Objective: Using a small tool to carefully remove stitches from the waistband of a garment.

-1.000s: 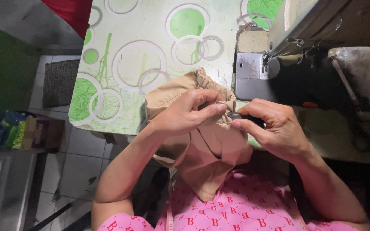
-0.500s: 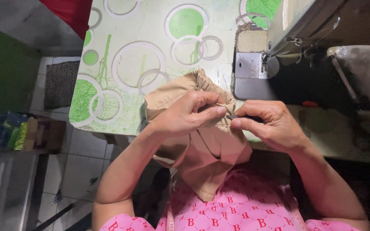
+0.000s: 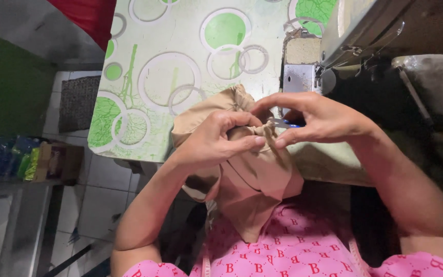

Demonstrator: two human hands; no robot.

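Observation:
A bunched piece of tan fabric (image 3: 255, 179) hangs over the near edge of the table and down onto my lap. My left hand (image 3: 216, 141) pinches a gathered fold of it at the top. My right hand (image 3: 319, 120) meets it from the right, fingertips on the same fold, and holds a small metal tool with a blue part (image 3: 287, 123), likely thread snips, mostly hidden under the fingers. Both hands touch at the fold.
The table has a cover with green and white circles (image 3: 180, 77). A sewing machine (image 3: 365, 31) stands at the upper right. A grey mat (image 3: 78, 102) lies on the tiled floor at left, beside coloured packets (image 3: 32, 161) on a low shelf.
My right hand has shifted slightly left and up over the fold, closer to my left thumb. The fabric stays in the same place.

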